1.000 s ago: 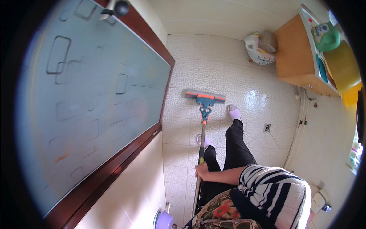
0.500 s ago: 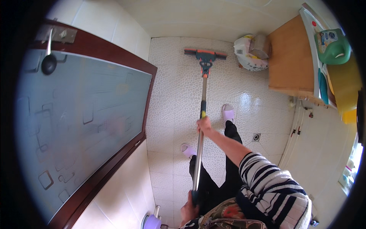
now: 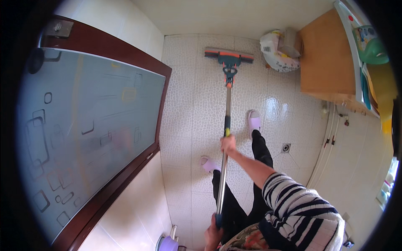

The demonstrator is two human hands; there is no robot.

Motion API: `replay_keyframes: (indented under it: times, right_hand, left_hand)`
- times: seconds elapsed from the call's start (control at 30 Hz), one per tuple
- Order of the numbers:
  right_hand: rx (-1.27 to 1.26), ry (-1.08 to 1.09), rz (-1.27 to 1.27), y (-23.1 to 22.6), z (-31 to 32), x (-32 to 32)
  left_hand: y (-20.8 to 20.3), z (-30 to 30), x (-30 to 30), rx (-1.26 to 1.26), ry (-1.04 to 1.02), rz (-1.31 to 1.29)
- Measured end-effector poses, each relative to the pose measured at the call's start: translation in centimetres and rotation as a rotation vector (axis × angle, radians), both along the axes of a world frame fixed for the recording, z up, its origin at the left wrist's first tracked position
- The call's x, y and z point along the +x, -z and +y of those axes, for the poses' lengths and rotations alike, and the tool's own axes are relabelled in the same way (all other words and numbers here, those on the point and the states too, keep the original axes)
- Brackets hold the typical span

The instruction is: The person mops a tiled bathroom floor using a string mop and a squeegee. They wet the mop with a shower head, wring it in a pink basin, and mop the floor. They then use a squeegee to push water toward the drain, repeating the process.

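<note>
A sponge mop (image 3: 228,100) slants away from me across the floor, its wide orange-and-dark-green head (image 3: 229,55) resting on the tiles near the far wall. My right hand (image 3: 228,144) is closed around the metal pole just below a black and yellow-green section. Lower down, close to my body, my left hand (image 3: 212,235) wraps the dark grip at the pole's near end; some of its fingers are hidden. My feet stand apart in lilac slippers (image 3: 254,120), one on each side of the pole.
A frosted glass door (image 3: 96,121) with a dark red frame stands at left. Beyond the mop head's right end are a white bag (image 3: 276,52) and a wooden cabinet (image 3: 324,58) carrying a green jug (image 3: 374,51). A floor drain (image 3: 286,147) and pipes lie right; something purple (image 3: 167,244) sits lower left.
The view has shifted slightly. Against the floor, the mop has come a little toward me, with both hands still on the pole. My feet stay in place.
</note>
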State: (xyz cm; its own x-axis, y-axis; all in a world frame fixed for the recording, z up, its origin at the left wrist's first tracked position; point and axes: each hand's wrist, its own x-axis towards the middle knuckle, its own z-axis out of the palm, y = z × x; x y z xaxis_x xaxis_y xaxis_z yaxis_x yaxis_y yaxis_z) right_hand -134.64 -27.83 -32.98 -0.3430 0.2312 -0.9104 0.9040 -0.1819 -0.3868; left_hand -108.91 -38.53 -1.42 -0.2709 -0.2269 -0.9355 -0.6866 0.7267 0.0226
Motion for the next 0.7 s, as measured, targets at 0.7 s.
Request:
replay_keyframes:
  times: [0.7]
  right_hand:
    - [0.393,0.564,0.551,21.9,45.2,-29.0]
  left_hand:
    - [5.6,1.4,-21.0,-0.181,0.394,-0.144]
